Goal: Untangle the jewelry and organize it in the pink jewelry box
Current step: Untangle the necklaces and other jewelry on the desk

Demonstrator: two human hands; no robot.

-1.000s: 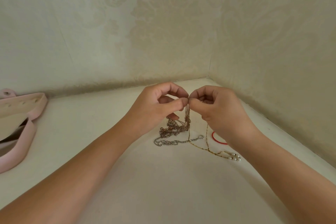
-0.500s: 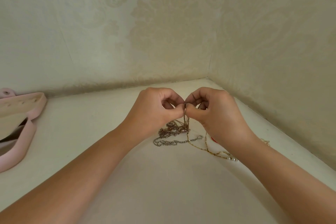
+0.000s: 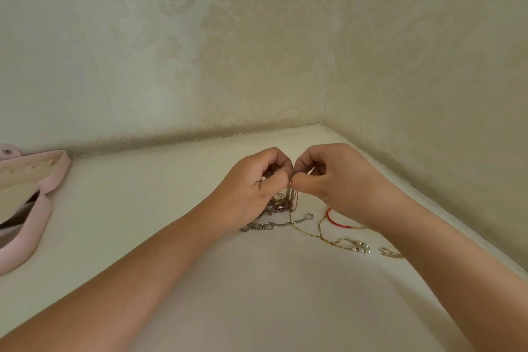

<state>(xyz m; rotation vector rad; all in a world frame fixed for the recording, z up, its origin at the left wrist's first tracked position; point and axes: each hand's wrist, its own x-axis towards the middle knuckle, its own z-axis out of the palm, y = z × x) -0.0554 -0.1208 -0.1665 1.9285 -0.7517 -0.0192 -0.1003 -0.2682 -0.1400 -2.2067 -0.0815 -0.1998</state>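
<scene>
A knot of thin gold and silver chains point(image 3: 281, 203) hangs just above the white tabletop near the far right corner. My left hand point(image 3: 254, 186) and my right hand point(image 3: 340, 180) meet above it, each pinching strands of the tangle at the fingertips. A silver chain point(image 3: 274, 224) and a gold chain with small pearl ends point(image 3: 337, 243) trail from the knot onto the table. A red cord bracelet point(image 3: 337, 223) lies partly under my right wrist. The pink jewelry box point(image 3: 34, 203) stands open at the far left edge, cut off by the frame.
Patterned beige walls close the table point(image 3: 257, 294) off at the back and on the right. Another small gold piece point(image 3: 390, 253) lies beside my right forearm. My two forearms cross the near part of the table.
Both hands have sunk lower toward the table with the tangle still pinched between them. The red bracelet, hidden half a second ago, shows again under my right wrist.
</scene>
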